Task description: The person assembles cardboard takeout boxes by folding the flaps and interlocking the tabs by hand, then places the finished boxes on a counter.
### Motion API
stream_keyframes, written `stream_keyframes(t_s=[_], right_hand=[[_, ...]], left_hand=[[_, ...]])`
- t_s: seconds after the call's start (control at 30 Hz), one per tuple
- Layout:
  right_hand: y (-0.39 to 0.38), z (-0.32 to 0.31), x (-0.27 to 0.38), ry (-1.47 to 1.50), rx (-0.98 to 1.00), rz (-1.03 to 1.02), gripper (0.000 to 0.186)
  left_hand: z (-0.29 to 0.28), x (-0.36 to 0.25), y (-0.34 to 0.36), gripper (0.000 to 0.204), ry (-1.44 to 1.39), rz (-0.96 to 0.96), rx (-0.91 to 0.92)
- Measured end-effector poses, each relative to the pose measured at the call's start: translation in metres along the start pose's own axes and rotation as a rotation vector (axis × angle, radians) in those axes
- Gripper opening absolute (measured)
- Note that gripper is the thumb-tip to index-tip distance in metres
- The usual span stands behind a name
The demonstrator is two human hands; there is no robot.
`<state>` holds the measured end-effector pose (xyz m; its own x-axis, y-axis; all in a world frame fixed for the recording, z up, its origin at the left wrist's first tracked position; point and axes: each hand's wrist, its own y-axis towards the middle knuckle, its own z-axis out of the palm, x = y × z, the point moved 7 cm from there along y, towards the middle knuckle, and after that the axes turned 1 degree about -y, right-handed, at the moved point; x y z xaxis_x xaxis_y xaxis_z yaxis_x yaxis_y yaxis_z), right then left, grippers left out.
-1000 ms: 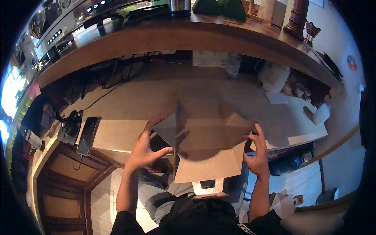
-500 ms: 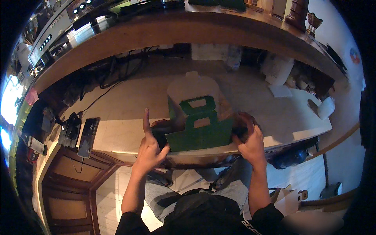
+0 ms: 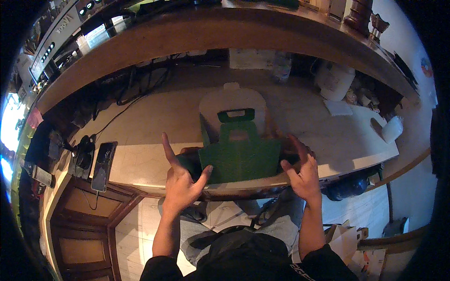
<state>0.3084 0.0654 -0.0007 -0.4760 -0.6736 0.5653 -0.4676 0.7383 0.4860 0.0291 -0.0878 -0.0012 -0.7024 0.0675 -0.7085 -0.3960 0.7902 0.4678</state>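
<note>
A green cardboard carry box [image 3: 241, 161] with a handle cut-out stands partly folded at the desk's near edge. Its pale inner panel [image 3: 233, 99] with a rounded top leans up behind the green front. At the box's left side, my left hand [image 3: 180, 180] grips the side flap, thumb against the front and index finger stretched out and up. On the right, my right hand [image 3: 303, 174] pinches the other side flap between thumb and fingers. Some fingertips of both hands are hidden behind the cardboard.
A phone [image 3: 103, 166] with a cable lies at the left beside black adapters [image 3: 84, 152]. Toward the back right stand a plastic bottle [image 3: 281, 68] and a white jug [image 3: 334, 79]. A wooden shelf [image 3: 211, 35] overhangs the desk. A white crumpled item [image 3: 392, 129] lies far right.
My left thumb has moved up onto the box's front panel. The front panel looks more upright and squarer to me, and its handle flap has tilted. Both hands stay at the sides.
</note>
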Motion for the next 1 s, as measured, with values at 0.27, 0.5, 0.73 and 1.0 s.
stream_keyframes(t_s=[0.27,0.5,0.73,1.0], right_hand=[[0.005,0.006,0.014,-0.079,-0.02,0.046,0.083],[0.001,0.004,0.013,-0.09,-0.021,0.08,0.083],[0.001,0.008,0.01,-0.154,-0.01,0.082,0.091],[-0.014,-0.003,-0.026,0.496,0.075,0.017,0.113]], left_hand=[[-0.004,0.006,-0.002,0.126,0.075,0.058,-0.019],[0.002,0.012,-0.005,0.117,-0.131,-0.231,0.012],[-0.001,0.005,-0.001,0.118,-0.011,-0.092,-0.03],[-0.004,0.013,0.0,0.146,-0.537,-0.011,0.047]])
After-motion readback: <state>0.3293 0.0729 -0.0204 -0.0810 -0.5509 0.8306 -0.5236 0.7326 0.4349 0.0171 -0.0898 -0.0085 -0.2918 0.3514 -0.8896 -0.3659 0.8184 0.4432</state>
